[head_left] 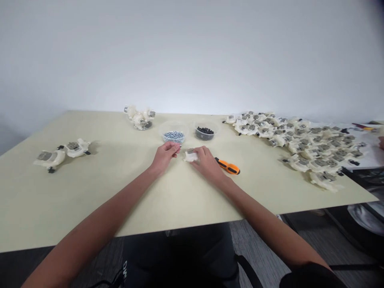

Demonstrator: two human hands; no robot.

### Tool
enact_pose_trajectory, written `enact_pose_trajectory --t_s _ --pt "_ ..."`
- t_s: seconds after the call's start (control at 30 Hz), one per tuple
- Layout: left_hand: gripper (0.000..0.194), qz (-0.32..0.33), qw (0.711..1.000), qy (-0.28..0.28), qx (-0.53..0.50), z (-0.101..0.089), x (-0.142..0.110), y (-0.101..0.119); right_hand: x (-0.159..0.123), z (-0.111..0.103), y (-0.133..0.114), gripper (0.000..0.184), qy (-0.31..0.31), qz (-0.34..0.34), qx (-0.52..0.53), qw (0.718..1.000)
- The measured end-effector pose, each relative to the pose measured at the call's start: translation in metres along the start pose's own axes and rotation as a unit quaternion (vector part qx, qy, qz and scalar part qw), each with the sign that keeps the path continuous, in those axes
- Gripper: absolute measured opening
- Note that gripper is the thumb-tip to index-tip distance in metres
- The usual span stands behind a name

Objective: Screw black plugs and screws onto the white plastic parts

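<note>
Two hands: our left hand [164, 157] pinches shut, what it holds we cannot tell; our right hand [207, 163] grasps a white plastic housing [191, 157].
Housing: between our hands, nearer the right, long axis sideways.

The table [90, 200] is a pale khaki-cream, plain and unpatterned. The small plastic part [191, 157] is ivory with a grey metal face, like the heap of parts [315, 148] at the right. One clear bowl [173, 137] holds speckled silver-blue screws, the other clear bowl [205, 133] black pieces. The hand tool [228, 168] is bright orange with black bands. The carpet [255, 240] below is flecked grey.
</note>
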State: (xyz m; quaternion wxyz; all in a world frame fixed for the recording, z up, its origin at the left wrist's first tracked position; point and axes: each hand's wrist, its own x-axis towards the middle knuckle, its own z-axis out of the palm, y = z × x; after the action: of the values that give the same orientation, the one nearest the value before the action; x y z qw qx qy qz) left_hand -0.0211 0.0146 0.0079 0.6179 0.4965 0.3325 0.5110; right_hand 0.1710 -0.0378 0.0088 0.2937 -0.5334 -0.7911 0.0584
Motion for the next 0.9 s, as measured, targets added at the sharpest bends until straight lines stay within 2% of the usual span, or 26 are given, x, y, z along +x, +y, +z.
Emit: enact_pose_trajectory --t_s 0.1,0.2,0.3,0.4,0.47,0.53,0.57,0.63,0.73,0.9 --pt "0.027 0.011 0.994 0.010 0.107 -0.001 0.001 -0.003 -0.003 0.004 0.006 0.028 0.016 0.013 -0.011 1.000" --pt "0.028 0.003 0.990 0.010 0.140 -0.001 0.001 -0.006 -0.005 0.005 0.005 0.030 0.017 0.025 0.031 0.999" --pt "0.023 -0.001 0.982 0.002 0.191 -0.001 0.001 -0.009 -0.004 0.005 0.003 0.020 0.019 0.037 0.060 0.997" --pt "0.020 0.010 0.963 0.015 0.269 -0.002 0.001 -0.011 0.000 0.009 0.007 0.018 0.050 0.062 0.086 0.993" --pt "0.018 0.035 0.948 0.025 0.316 -0.003 0.001 -0.009 0.003 0.012 0.012 0.033 0.065 0.079 0.119 0.988" --pt "0.016 0.053 0.935 0.030 0.351 -0.004 0.002 -0.007 0.007 0.013 0.017 0.051 0.049 0.085 0.141 0.985" --pt "0.016 0.055 0.930 0.030 0.363 -0.005 0.002 -0.005 0.010 0.013 0.019 0.054 0.031 0.082 0.141 0.986" --pt "0.017 0.045 0.926 0.027 0.374 -0.005 0.003 -0.004 0.014 0.011 0.022 0.045 0.000 0.076 0.129 0.989" --pt "0.018 0.034 0.926 0.031 0.374 -0.005 0.003 -0.003 0.019 0.008 0.024 0.030 -0.007 0.068 0.129 0.989" --pt "0.018 0.037 0.924 0.012 0.380 -0.004 0.003 -0.005 0.022 0.007 0.025 0.029 -0.013 0.058 0.161 0.985"
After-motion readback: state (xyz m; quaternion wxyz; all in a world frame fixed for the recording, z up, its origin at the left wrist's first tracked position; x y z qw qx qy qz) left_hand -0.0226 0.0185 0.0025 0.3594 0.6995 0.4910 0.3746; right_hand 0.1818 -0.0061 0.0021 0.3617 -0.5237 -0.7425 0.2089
